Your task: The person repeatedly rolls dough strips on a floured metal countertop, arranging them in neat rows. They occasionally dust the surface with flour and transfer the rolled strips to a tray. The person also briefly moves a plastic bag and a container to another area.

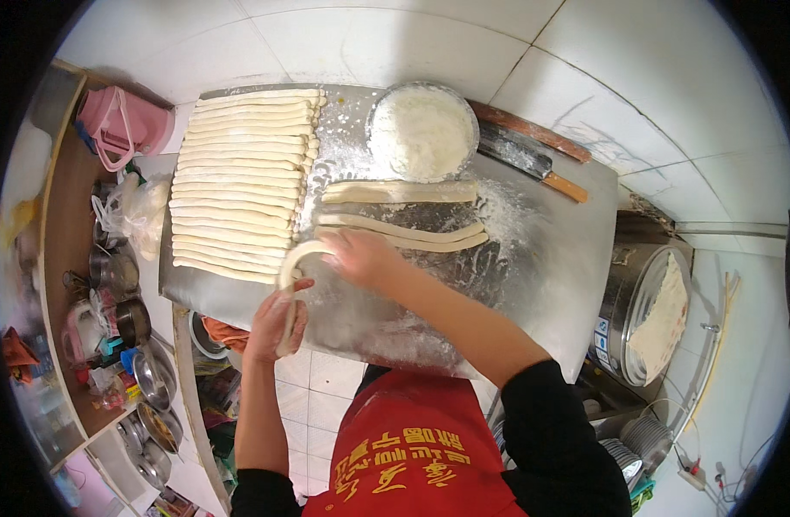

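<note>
A strip of dough [292, 260] bends in an arc between my two hands at the table's front edge. My left hand [276, 325] is around its lower part, and the end hangs below the fingers. My right hand [362, 257] grips the other end, close to two long dough strips [427, 238] on the floured steel table [550, 271]. Behind these lie more dough strips side by side [401, 192]. To the left, several floured dough ropes [236, 187] form a tight row, the nearest ones just beside the held strip.
A bowl of flour [424, 132] stands at the back by the tiled wall. Right of it lie a broad knife with a wooden handle [566, 187] and a wooden bar [530, 131]. Beyond the table's right end is a large metal pot [634, 316]. Pans [152, 375] fill the left side.
</note>
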Motion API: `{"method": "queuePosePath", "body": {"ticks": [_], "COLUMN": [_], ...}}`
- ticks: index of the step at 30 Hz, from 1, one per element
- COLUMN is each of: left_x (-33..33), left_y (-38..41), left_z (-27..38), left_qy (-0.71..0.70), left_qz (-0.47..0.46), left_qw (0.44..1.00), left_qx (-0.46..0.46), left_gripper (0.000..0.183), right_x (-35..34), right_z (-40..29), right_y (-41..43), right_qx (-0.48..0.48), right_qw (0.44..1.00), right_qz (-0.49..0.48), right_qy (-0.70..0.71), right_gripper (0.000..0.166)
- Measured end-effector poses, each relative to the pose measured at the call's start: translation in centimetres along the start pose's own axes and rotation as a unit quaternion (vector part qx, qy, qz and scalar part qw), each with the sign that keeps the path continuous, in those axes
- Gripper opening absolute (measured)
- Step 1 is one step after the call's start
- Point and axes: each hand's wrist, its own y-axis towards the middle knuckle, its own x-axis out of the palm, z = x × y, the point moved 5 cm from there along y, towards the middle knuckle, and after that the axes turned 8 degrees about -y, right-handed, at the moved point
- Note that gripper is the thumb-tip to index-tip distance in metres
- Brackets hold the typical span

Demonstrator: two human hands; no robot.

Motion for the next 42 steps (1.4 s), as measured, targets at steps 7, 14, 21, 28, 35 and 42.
{"method": "queuePosePath", "body": {"ticks": [7, 14, 21, 28, 35, 42], "left_x": [-0.5, 3.2, 1.6, 6.9, 5.4, 0.8], "left_y": [1.9, 8.6, 4.6, 5.0, 6.7, 5.6], "left_z": [-10.5, -9.0, -11.5, -17.5, -17.0, -12.1], "left_qy": [0.787, 0.797, 0.823, 0.802, 0.808, 0.797], "left_qz": [-0.036, -0.021, -0.135, -0.075, -0.178, -0.108], "left_qw": [0.604, 0.524, 0.478, 0.506, 0.496, 0.531], "left_qx": [0.123, 0.300, 0.275, 0.308, 0.264, 0.268], "left_gripper": [0.043, 0.070, 0.066, 0.068, 0.069, 0.069], "right_x": [1.0, -0.7, 2.0, 2.9, 1.6, 0.3], "right_z": [2.0, 6.3, 2.5, 2.2, 4.2, 4.1], "right_y": [-20.8, -16.5, -20.8, -19.8, -18.2, -21.1], "right_qx": [0.132, 0.243, 0.220, 0.189, 0.160, 0.140], "right_qw": [0.977, 0.924, 0.947, 0.942, 0.955, 0.956], "right_qz": [-0.051, 0.085, 0.052, -0.016, -0.022, -0.084], "right_qy": [-0.160, -0.282, -0.227, -0.277, -0.251, -0.242], "right_gripper": [0.047, 0.061, 0.059, 0.058, 0.063, 0.064]}}
